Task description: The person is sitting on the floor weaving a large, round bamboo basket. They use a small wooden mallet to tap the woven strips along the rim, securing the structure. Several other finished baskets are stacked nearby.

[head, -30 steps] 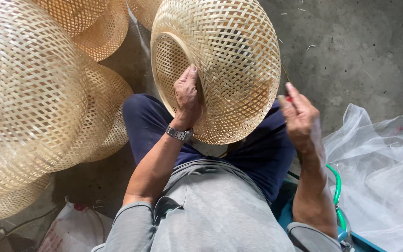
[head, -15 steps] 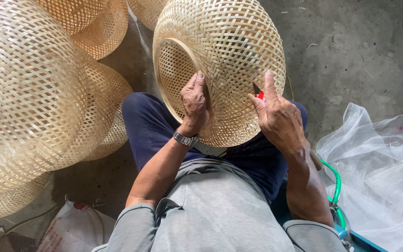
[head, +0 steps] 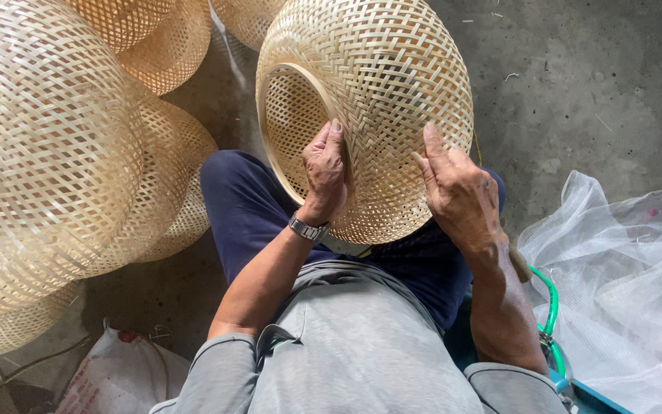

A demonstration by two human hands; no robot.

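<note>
A round woven bamboo basket stands tilted on my lap, its open ring facing left. My left hand, with a metal watch at the wrist, grips the basket's rim at the opening. My right hand lies flat on the basket's outer weave at the lower right, fingers pressed against it. A wooden handle sticks out under my right wrist; what it belongs to is hidden.
Several finished woven baskets are piled at the left and along the top. Clear plastic sheeting lies at the right on the concrete floor. A green hose runs by my right arm. A white sack lies at the bottom left.
My right hand has come in from the right and settled on the basket's outer weave. The basket has turned slightly in my left hand's grip.
</note>
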